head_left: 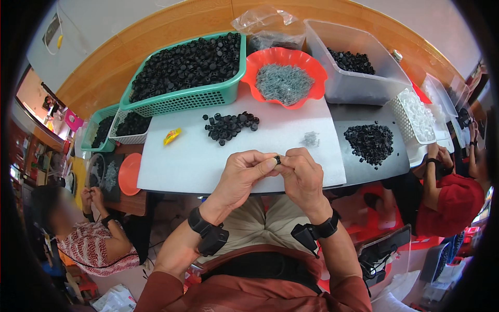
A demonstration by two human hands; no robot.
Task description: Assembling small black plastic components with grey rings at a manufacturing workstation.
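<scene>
My left hand [246, 169] and my right hand [303, 176] meet above the near edge of a white sheet [176, 169]. A small black plastic part [277, 159] is pinched between the left thumb and fingers. The right fingertips close on that part from the other side; whether they also hold a pin is hidden. Beyond my hands lies a loose heap of round black caps [231, 127]. To the right of it rests a little bunch of thin silvery pins [310, 139]. A pile of smaller black parts [369, 144] sits on the dark tabletop at the right.
Along the back stand a green basket [182, 101] of black caps, a red scalloped bowl [250, 67] of pins and a clear bin [353, 88]. A yellow wrapper [172, 136] lies left. A white basket [410, 127] is at right. Co-workers sit on both sides.
</scene>
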